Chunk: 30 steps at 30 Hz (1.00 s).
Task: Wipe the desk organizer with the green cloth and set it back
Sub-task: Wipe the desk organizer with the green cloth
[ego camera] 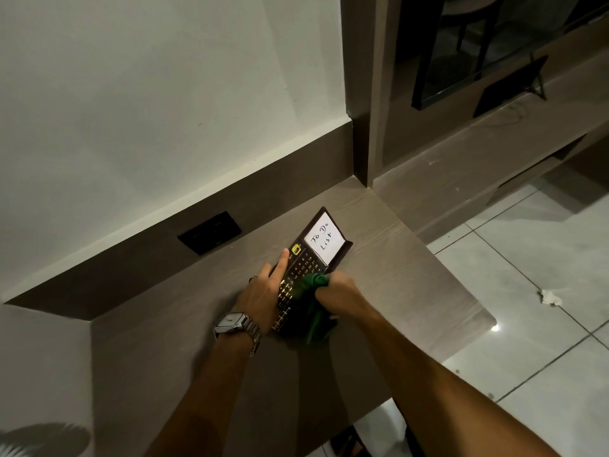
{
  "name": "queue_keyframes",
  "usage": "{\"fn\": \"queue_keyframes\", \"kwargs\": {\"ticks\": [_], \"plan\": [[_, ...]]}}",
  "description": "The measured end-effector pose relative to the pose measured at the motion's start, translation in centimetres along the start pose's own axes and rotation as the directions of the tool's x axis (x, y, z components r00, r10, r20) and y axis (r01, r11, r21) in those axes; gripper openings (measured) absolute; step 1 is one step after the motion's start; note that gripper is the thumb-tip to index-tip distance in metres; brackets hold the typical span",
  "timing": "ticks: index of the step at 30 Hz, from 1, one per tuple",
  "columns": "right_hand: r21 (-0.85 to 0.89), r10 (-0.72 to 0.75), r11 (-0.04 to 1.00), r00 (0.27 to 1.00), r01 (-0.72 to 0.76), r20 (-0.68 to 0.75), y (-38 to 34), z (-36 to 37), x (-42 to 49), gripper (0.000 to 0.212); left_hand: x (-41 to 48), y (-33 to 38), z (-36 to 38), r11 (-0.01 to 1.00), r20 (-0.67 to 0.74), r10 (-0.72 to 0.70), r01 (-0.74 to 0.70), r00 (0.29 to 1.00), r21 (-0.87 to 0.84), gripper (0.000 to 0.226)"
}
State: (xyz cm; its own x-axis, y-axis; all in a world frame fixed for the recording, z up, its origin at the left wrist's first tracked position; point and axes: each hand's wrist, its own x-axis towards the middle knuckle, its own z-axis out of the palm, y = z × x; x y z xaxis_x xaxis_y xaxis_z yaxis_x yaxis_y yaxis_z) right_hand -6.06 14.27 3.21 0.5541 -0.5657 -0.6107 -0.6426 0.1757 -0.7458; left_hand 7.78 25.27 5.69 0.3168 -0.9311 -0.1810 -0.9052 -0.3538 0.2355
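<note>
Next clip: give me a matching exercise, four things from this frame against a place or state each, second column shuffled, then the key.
Things:
1. green cloth
2. wristwatch
3. white note
4. crumpled scrap

Places or states:
A. lying on the tiled floor
B. bunched in the right hand, on the desk organizer
C. reads "To Do List"
D. on the wrist behind the left hand

Pairs: 1-B, 2-D, 3-C, 4-A
</note>
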Motion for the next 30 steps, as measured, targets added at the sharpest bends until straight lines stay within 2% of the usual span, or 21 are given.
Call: {"fn": "queue_keyframes", "kwargs": {"ticks": [2,4,5,8,9,11,13,16,20,21,24,26,28,30], "plan": [[0.107,0.023,0.994,0.977,0.0,-0.213,0.2,-1.1,0.6,0.01,0.0,0.1,0.1,1.0,-0.01,0.006,-0.006,1.0,0.009,0.102],[0.094,0.059,0.995,0.912,-0.022,-0.405,0.7,-1.6,0.9,0.011,0.0,-0.1,0.1,1.0,-0.013,0.01,-0.01,1.0,0.01,0.102],[0.058,0.043,0.998,0.919,-0.022,-0.391,0.9,-1.3,0.9,0.013,0.0,-0.2,0.1,1.0,-0.016,0.013,-0.013,1.0,0.011,0.101],[-0.074,-0.082,0.995,0.991,0.074,-0.104,0.2,0.1,0.6,0.014,-0.2,-0.3,0.2,1.0,-0.024,0.027,-0.027,0.999,-0.001,0.102],[-0.076,-0.126,0.99,0.991,0.122,-0.045,-0.3,0.0,0.6,0.017,-0.2,-0.3,0.3,1.0,-0.022,0.025,-0.025,0.999,-0.007,0.104],[0.025,-0.204,0.979,0.979,0.203,0.019,-1.0,-0.6,0.7,0.02,-0.1,-0.4,0.2,1.0,-0.016,0.012,-0.012,1.0,-0.016,0.109],[0.027,-0.2,0.98,0.979,0.199,0.038,-0.6,-0.5,0.6,0.022,-0.1,-0.5,0.3,1.0,-0.017,0.018,-0.018,1.0,-0.018,0.11],[-0.297,-0.194,0.939,0.98,0.174,-0.041,0.4,1.1,0.6,0.029,-0.2,-0.4,0.5,0.999,-0.021,0.036,-0.037,0.999,-0.029,0.105],[-0.146,-0.261,0.956,0.965,0.255,-0.022,-1.4,1.5,0.4,0.036,0.3,-0.6,0.4,0.999,-0.006,-0.03,0.03,1.0,-0.029,0.105],[-0.144,-0.269,0.954,0.963,0.263,-0.022,-1.1,1.3,0.3,0.035,0.3,-0.6,0.5,0.999,-0.002,-0.03,0.03,1.0,-0.038,0.104],[-0.278,-0.223,0.937,0.975,0.212,-0.009,0.6,0.8,0.1,0.027,0.0,-0.3,0.4,0.998,-0.01,-0.007,0.006,1.0,-0.055,0.1],[-0.166,-0.175,0.969,0.983,0.183,0.058,0.5,0.2,0.2,0.019,0.1,-0.2,0.3,0.999,-0.004,-0.01,0.01,1.0,-0.05,0.103],[0.006,-0.118,0.993,0.985,0.118,0.129,0.2,-0.5,0.7,0.024,0.1,-0.3,0.3,0.999,-0.022,-0.015,0.014,1.0,-0.043,0.103],[0.159,0.016,0.987,1.0,-0.016,-0.002,1.1,-1.4,0.9,0.024,0.1,-0.4,0.5,1.0,-0.025,-0.001,0.001,1.0,-0.024,0.105]]}}
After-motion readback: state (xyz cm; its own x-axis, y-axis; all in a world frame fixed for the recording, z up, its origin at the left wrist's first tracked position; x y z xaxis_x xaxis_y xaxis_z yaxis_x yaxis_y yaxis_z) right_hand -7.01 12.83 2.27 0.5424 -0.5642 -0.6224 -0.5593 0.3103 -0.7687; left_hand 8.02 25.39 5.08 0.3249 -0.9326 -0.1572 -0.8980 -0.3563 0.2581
